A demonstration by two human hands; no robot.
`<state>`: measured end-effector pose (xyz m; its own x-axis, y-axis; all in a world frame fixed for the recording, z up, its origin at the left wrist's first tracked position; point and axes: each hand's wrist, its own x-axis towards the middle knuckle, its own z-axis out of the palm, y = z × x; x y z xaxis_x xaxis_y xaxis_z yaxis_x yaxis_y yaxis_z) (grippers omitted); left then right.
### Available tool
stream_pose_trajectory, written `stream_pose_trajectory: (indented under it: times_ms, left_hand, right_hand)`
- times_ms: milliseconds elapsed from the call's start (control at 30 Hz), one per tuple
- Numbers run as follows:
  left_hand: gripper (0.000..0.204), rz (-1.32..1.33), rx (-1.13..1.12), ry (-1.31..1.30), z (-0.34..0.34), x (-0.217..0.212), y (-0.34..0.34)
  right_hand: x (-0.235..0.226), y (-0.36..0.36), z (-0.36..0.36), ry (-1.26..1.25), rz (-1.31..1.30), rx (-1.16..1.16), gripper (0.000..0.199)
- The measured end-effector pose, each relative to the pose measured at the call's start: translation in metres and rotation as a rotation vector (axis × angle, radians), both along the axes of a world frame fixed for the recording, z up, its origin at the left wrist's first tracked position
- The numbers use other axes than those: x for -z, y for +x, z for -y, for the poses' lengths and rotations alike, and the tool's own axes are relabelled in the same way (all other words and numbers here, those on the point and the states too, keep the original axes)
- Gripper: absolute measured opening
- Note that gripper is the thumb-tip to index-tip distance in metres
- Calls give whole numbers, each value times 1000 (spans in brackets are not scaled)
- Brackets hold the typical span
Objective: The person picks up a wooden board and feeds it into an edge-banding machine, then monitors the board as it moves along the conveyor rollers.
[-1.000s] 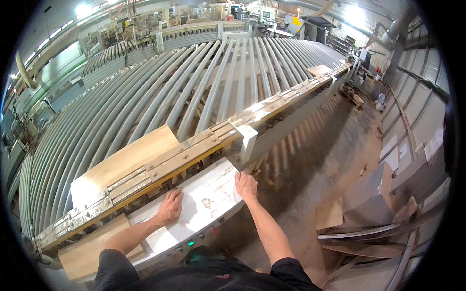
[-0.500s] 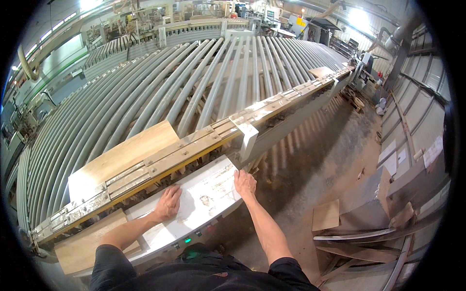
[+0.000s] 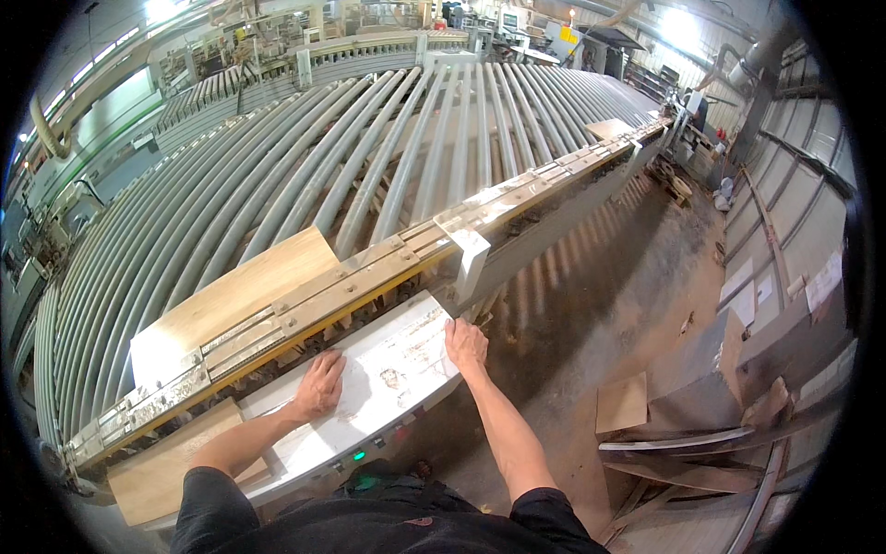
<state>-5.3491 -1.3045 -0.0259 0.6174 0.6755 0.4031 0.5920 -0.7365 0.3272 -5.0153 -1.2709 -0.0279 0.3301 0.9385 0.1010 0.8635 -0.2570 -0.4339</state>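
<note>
Across my front runs a long white control box with a scuffed, worn top and a green light on its near side. My left hand rests on the top of it, fingers loosely curled in, with nothing seen in them. At the right end of the box, my right hand has its fingers closed over the edge. Beside my left forearm lies a light wooden board, partly under the arm. Beyond the box, another wooden board lies flat on the rollers.
A roller conveyor spreads away ahead, bordered by a metal rail with a white bracket. A small board lies at its far right. Scrap panels and a grey box-like form stand on the right beside the corrugated wall.
The view has shifted very slightly. Both hands keep their places on the white control box, and the boards have not moved.
</note>
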Motion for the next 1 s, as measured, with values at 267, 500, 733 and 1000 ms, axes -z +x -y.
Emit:
stream_pose_trajectory:
  times_ms: [267,500,733,1000]
  left_hand:
    - [43,9,8,0,-1,1,1]
    - [42,32,-30,-19,1,4,-4]
    - [39,39,10,-5,0,-3,11]
    - [37,37,-3,-10,0,4,7]
  right_hand:
    - [2,2,2,14,-27,15,45]
    - [4,-6,-7,-55,-37,-11,42]
    - [18,5,-2,117,-17,2,42]
    - [20,4,-2,135,-24,-3,42]
